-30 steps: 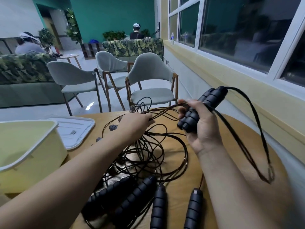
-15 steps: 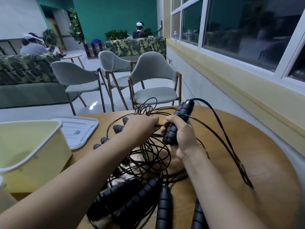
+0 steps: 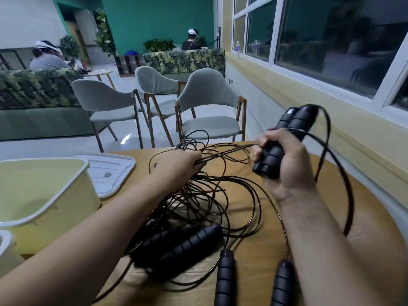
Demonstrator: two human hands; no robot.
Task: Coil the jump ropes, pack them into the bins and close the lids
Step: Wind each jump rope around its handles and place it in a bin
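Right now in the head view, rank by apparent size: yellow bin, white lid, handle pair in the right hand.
Largest: yellow bin, though nearer the camera and cut off at the frame edge.
Middle: white lid.
Smallest: handle pair gripped in the right hand.

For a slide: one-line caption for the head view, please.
Right hand grips two black handles while left hand holds tangled cords over a wooden table beside an open bin.
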